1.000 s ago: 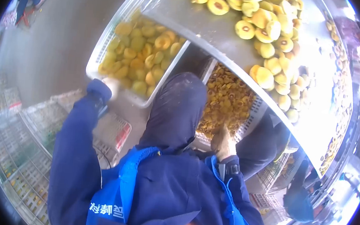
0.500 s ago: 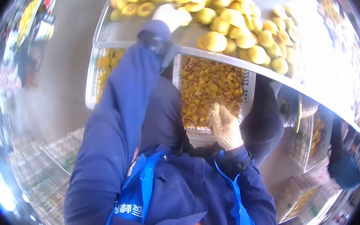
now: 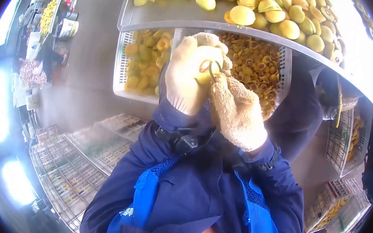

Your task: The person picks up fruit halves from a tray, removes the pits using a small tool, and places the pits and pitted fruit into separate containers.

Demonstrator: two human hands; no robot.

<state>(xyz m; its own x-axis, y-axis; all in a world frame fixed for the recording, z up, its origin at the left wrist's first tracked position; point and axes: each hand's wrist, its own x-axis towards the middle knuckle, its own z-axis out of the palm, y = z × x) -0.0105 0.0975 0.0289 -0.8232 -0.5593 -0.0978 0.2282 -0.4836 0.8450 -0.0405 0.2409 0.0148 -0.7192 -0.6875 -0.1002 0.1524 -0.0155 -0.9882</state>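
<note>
Knit-gloved left hand (image 3: 185,78) fingers clamp a smooth halved peach (image 3: 206,65); right hand (image 3: 238,112) fingers grip a looped metal pitter (image 3: 215,73).

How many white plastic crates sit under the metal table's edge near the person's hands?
2. The left crate holds yellow fruit halves; the right crate, beside it, holds pits and is partly covered by the gloved left hand and right hand. More crates may be hidden.
</note>
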